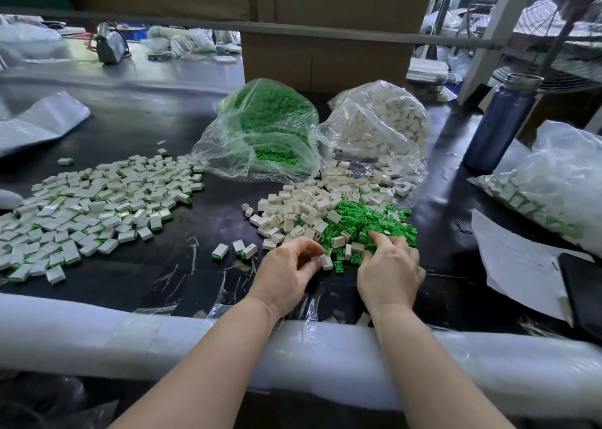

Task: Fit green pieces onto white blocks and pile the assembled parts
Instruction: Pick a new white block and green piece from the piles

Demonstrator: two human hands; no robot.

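Hands work at the near edge of the loose heaps: left hand pinches a white block, right hand curls into the green pieces just ahead. Block lies between both hands; the assembled pile sits well off left on the tabletop, nearer the left hand.

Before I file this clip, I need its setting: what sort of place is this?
Most likely a small factory assembly bench: bulk bags of green pieces and white blocks, a big pile of assembled parts, and cardboard cartons behind.
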